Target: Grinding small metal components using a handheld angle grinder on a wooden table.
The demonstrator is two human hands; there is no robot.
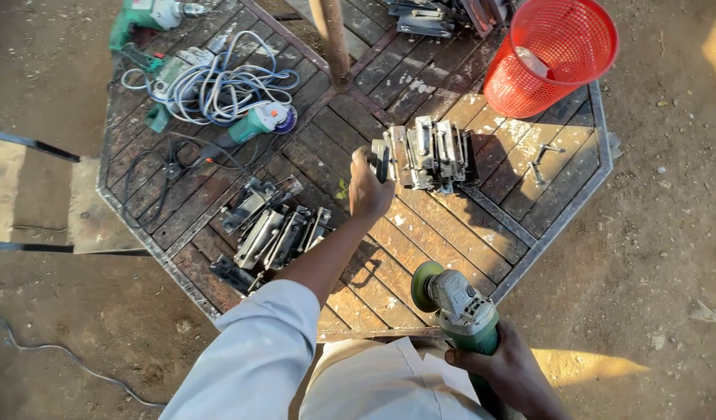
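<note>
Metal bracket (381, 159) sat at the near-left end of a stack of like metal parts (429, 153) on the worn steel-plate table (467, 225), approx. centre of the top. Judged stiff, fairly heavy for its size, w/ sharp cut edges likely; best taken by its flat faces, not the edges. Left hand (368, 187) was stretched well fwd, arm nearly straight, sleeve pale, palm turned toward the stack, fingers closed round the end bracket, thumb on the near face. Right hand (502, 365) was held low, close to the body, fingers wrapped tight round the green body of an angle grinder (459, 303), disc end pointing up-left, just off the near table edge. A 2nd heap of metal parts (268, 233) lay to the left of the forearm. Further back-left: another green grinder (257, 122), a coil of white cable (218, 85) and a green drill (148, 15). Red plastic basket (548, 54) stood tilted at the far-right corner. Ground around was bare dirt.
</note>
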